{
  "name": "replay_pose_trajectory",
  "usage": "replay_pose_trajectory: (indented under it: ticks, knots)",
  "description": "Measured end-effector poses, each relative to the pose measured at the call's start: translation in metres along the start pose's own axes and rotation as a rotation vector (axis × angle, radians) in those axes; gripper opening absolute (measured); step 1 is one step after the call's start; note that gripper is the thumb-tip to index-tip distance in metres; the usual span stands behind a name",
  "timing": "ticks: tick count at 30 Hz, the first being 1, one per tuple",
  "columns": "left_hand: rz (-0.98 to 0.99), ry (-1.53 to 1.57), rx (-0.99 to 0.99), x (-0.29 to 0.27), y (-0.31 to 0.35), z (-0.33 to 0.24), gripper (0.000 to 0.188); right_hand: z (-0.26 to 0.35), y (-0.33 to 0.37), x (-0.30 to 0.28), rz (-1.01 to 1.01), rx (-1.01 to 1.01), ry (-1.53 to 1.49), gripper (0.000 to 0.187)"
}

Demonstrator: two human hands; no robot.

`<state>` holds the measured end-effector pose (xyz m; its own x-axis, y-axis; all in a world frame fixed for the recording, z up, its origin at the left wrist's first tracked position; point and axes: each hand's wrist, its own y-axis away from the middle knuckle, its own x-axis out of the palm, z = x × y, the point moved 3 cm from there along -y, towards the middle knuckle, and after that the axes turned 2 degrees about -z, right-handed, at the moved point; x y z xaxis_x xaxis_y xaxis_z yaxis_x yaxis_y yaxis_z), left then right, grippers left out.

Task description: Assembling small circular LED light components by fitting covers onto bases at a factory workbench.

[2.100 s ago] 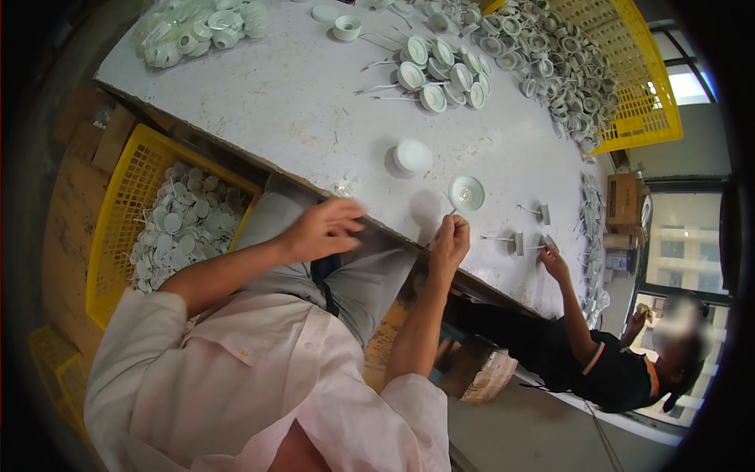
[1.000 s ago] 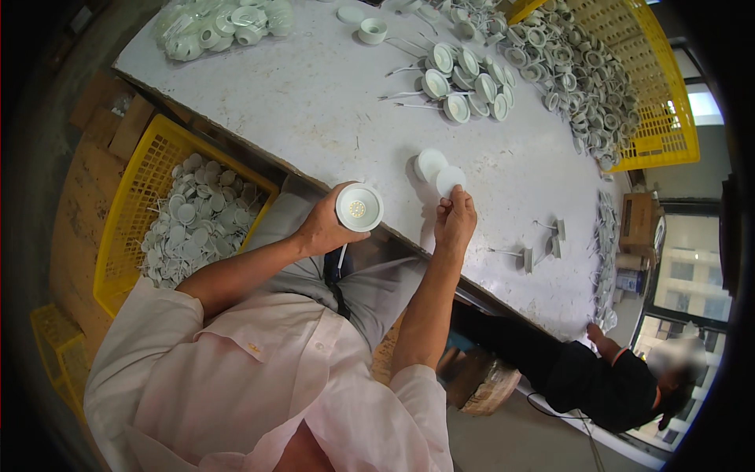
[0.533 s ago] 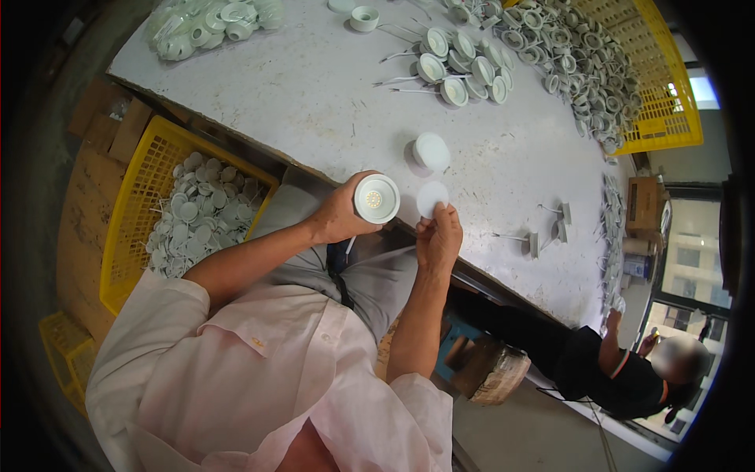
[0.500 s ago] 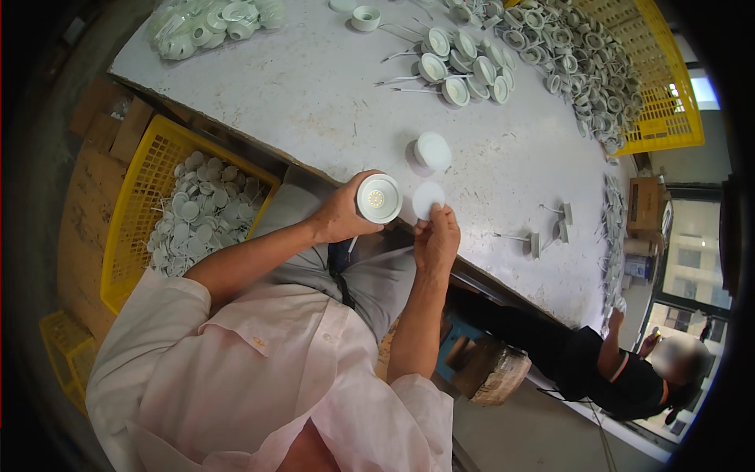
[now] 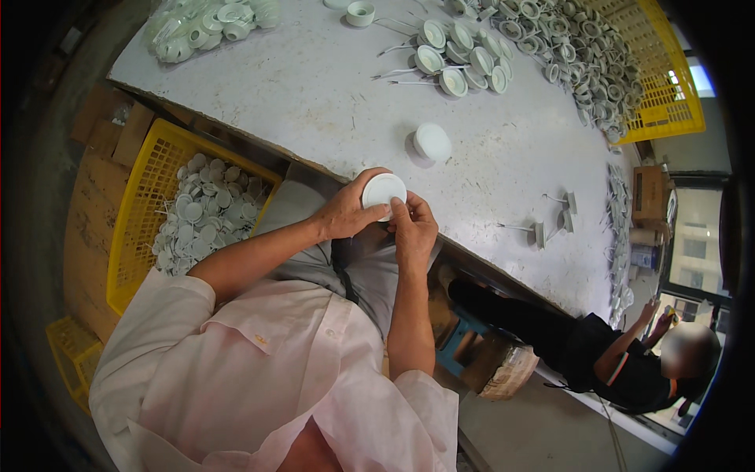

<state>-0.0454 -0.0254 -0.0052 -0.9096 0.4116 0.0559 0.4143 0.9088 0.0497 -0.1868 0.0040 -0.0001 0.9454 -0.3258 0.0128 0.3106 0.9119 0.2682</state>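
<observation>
Just over the table's near edge, my left hand [image 5: 351, 208] is wrapped round a small round LED downlight [image 5: 384, 190]. A white diffuser disc [image 5: 384, 186] now covers its face, so the LEDs inside are hidden. My right hand [image 5: 414, 226] is closed at the lower right of the downlight, its thumb pressing on the disc near the rim and its fingers round the side. On the table beyond my hands rests a stack of white discs [image 5: 432, 141].
Several downlights with wires [image 5: 454, 81] lie farther back. Ring housings [image 5: 586, 51] spill from a yellow basket [image 5: 683, 102] at far right. Left, another yellow basket [image 5: 130, 263] holds finished-looking lights [image 5: 206, 206]. A bag of white parts [image 5: 212, 31] lies far left. A co-worker [image 5: 629, 366] sits at right.
My right hand has brought the disc left onto the downlight, covering the LEDs that showed before. The co-worker's hands have shifted.
</observation>
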Motion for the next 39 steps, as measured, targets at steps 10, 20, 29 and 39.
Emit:
replay_pose_trajectory:
  ticks: [10,20,29,39]
  knots:
    - [-0.021,-0.038,0.002,-0.002,0.003,0.001,0.052,-0.002,-0.001,0.005,0.039,-0.020,-0.079,0.021]
    - [-0.002,-0.083,0.014,-0.002,0.005,0.008,0.049,-0.013,-0.004,0.002,0.093,0.077,-0.101,0.021]
    - [0.011,0.009,-0.051,0.003,-0.004,0.011,0.044,-0.019,-0.005,-0.004,0.080,0.046,-0.142,0.022]
    - [-0.531,0.302,-0.114,-0.144,0.059,0.057,0.032,0.028,-0.076,-0.210,-0.851,-0.301,0.966,0.036]
